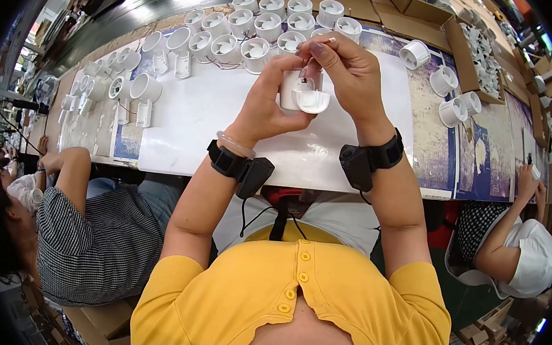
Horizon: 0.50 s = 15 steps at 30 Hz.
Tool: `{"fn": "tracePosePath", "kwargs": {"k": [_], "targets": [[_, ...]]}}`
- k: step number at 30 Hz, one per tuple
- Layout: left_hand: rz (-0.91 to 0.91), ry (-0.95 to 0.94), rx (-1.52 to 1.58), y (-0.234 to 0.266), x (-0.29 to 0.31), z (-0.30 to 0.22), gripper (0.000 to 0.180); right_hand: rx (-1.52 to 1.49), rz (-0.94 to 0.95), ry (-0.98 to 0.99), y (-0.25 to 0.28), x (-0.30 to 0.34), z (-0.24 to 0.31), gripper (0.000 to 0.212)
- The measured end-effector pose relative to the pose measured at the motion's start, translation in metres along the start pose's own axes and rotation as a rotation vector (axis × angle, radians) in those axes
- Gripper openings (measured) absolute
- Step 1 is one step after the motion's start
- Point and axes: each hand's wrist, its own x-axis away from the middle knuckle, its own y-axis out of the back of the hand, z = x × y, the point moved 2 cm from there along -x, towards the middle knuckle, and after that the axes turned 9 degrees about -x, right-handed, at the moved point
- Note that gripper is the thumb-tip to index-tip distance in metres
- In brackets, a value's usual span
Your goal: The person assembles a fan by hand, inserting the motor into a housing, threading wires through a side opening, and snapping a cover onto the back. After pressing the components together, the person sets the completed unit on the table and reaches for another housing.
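My left hand (262, 106) is closed around a small white plastic fan housing (311, 101), held above the middle of the table. The housing has a rounded lip facing me and a small opening with a dark spot above it. At its top, the thumb and forefinger of my right hand (356, 75) are pinched together on a thin wire, partly hidden by the fingers. A tiny white plug (331, 40) shows just over that forefinger. Beyond my hands stand rows of white round fan cups (255, 49) with blades inside.
White fan housings with handles (146, 89) stand at the left. Several white cups (444, 80) sit at the right, near a cardboard box (457, 47) of small white parts. One person (102, 237) sits at my left, another (516, 250) at my right. White sheeting (201, 140) covers the table's middle.
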Motion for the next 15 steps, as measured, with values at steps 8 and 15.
{"fn": "tracePosePath", "kwargs": {"k": [8,15], "targets": [[0.002,-0.064,-0.054,0.0032,0.0010,0.0094,0.070,0.015,-0.013,0.036,0.0011,0.0010,-0.0040,0.017],[-0.003,-0.039,-0.021,0.0028,0.0023,0.0107,0.070,0.011,0.040,0.060,0.0032,-0.0016,0.0000,0.018]]}}
